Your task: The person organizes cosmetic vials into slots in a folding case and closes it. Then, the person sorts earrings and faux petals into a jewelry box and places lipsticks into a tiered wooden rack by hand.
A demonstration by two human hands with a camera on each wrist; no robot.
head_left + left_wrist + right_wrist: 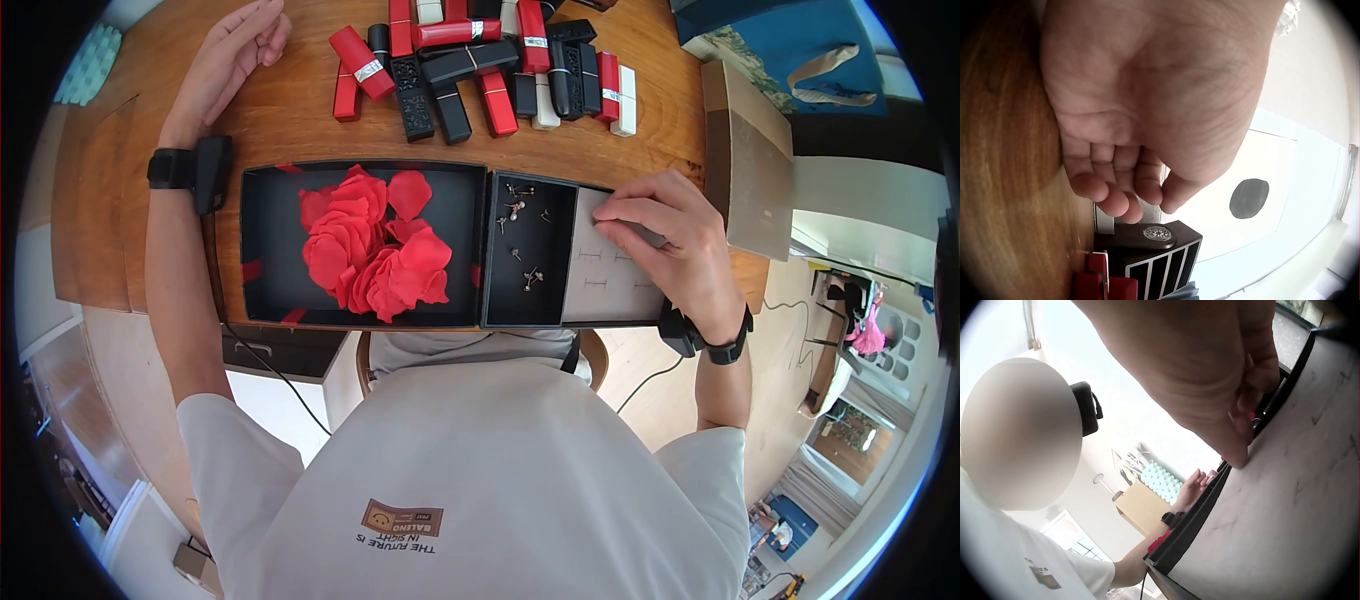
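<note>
- The right grip (670, 235) is drawn into a narrow pinch, thumb and finger close together, with the tips down at the far edge of the grey pad (575, 303). Whether anything small sits between them I cannot tell.
- The left grip (232, 58) lies well apart at the left of the desk (660, 110), fingers loosely bent, palm holding nothing.
- The loose earrings (516, 211) lie scattered in the dark compartment (545, 307) of the small box (487, 290), right beside the pad. Some are bunched close together, so each is best taken singly, by its head.
- The step in hand looks like fine fingertip work at the pad. Light contact seems wise, as pressing hard could tilt the pad or crease its surface.
- Short slits (595, 284) mark the pad; a slim post should go in most cleanly straight down, not at a slant.
- The palm hangs over the pad's right part, so a raised wrist would keep the slits in sight.
- The left grip could steady the small box by its rim, well clear of the red petals (375, 245) in the larger box (262, 315) beside it.
</note>
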